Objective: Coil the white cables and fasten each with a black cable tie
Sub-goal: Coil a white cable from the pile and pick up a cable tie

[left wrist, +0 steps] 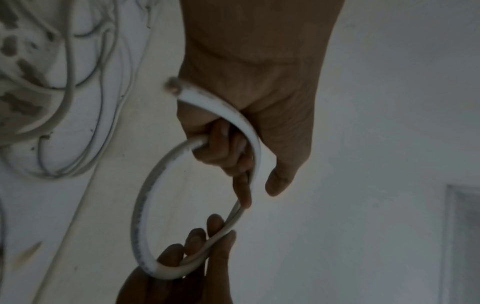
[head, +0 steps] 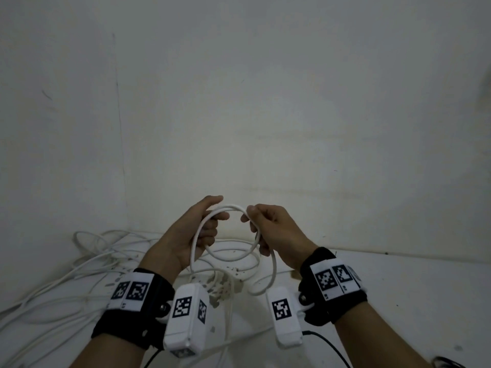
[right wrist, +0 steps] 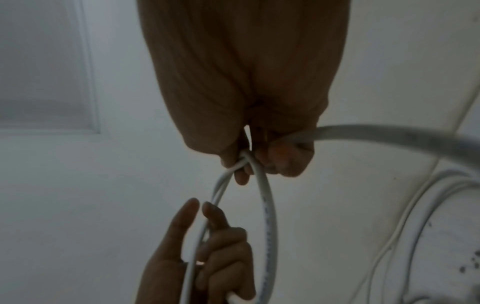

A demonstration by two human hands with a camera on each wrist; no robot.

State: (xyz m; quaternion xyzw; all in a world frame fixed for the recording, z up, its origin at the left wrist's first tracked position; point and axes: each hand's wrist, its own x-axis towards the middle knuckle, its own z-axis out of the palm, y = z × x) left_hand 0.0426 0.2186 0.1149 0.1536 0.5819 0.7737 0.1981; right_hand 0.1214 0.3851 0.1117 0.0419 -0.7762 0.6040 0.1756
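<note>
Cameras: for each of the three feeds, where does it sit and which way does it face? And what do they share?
Head: worn on the head, looking forward and down at a white wall corner; shows both forearms, the left hand and right hand holding the white cable loop above loose cables.
Left wrist: looks along the left palm; the right hand's fingers show below.
Right wrist: looks along the right hand; the left hand's fingers show below.
Shared: all three show the loop and both hands.

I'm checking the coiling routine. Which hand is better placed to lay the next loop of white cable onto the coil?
Likely the right hand: the loose tail hangs from it, while the left hand holds the coil.
</note>
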